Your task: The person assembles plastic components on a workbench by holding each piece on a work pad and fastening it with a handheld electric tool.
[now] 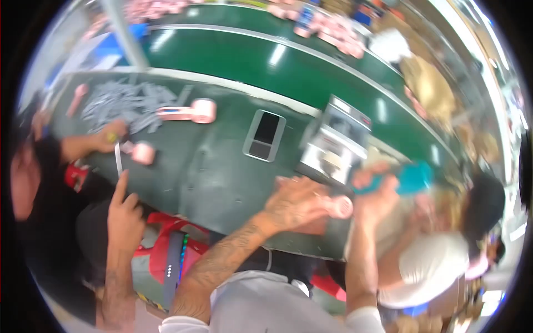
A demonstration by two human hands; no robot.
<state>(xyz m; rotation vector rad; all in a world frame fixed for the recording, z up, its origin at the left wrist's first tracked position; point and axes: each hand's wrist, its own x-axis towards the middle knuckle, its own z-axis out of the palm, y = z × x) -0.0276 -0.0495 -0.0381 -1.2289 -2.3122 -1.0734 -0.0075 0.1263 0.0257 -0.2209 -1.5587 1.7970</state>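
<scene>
My left hand (294,202), at the end of a tattooed forearm, is closed around a small pink device (340,207) with a round head. Only that head shows clearly past the fingers. Just right of it, my right hand (378,194) grips a teal object (412,178), blurred by motion, whose kind I cannot make out. Below my left hand, a flat reddish-brown piece (312,226) lies at the table's near edge. Beyond both hands stands a silver and white boxy instrument (338,141). A grey-framed device with a dark screen (265,136) lies to its left.
At left, a co-worker's hands (123,213) hold a pale strip beside a pink handheld device (143,152). Grey strips (125,102) are heaped beyond, near another pink device (202,111). A green conveyor (222,55) runs behind the table. Another person (433,266) sits close on the right.
</scene>
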